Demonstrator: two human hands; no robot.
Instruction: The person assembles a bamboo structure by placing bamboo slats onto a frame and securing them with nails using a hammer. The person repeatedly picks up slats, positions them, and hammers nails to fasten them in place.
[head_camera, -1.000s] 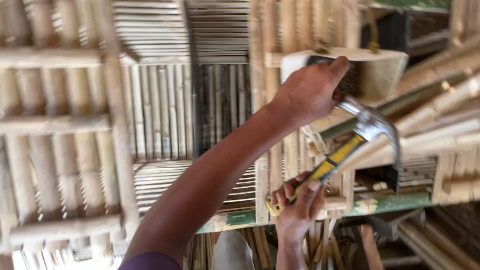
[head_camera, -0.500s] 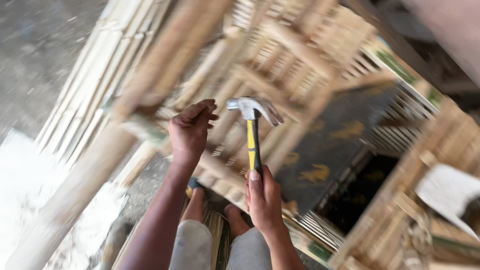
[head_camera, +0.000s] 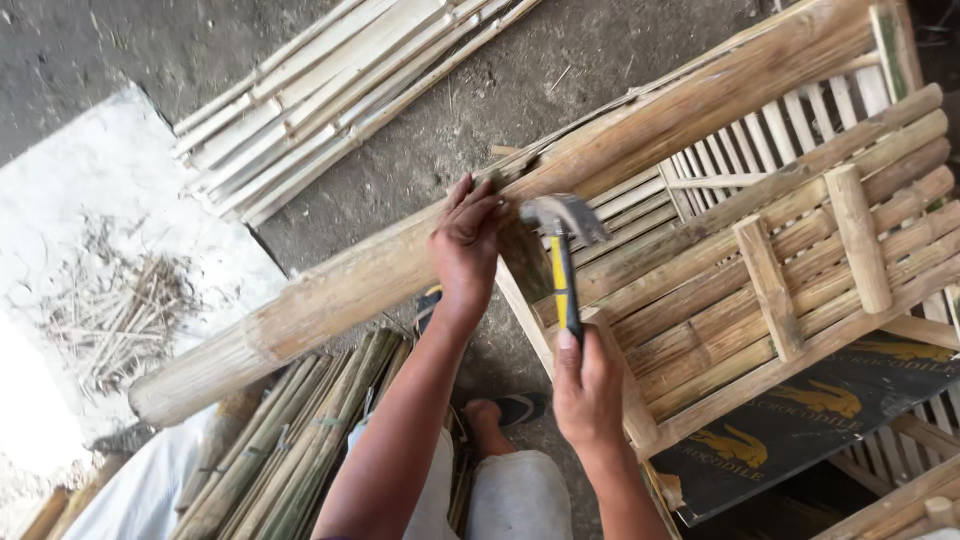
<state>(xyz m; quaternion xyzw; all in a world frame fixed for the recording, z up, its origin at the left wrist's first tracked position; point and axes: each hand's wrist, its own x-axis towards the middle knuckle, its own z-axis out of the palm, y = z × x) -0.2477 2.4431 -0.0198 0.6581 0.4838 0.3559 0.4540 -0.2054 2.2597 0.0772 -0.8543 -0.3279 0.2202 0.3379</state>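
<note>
Fingers (head_camera: 470, 215) hide whatever the left hand (head_camera: 466, 250) pinches against the bamboo pole (head_camera: 330, 290).

The left hand (head_camera: 466, 243) presses its fingers against the thick bamboo pole (head_camera: 330, 295), which runs aslant across the bamboo frame (head_camera: 790, 270). Just right of that hand, the right hand (head_camera: 588, 385) grips the yellow-and-black handle of a hammer (head_camera: 563, 250), its steel head beside the pole. Split slats (head_camera: 320, 100) lie above the pole, more slats (head_camera: 290, 445) below it.
</note>
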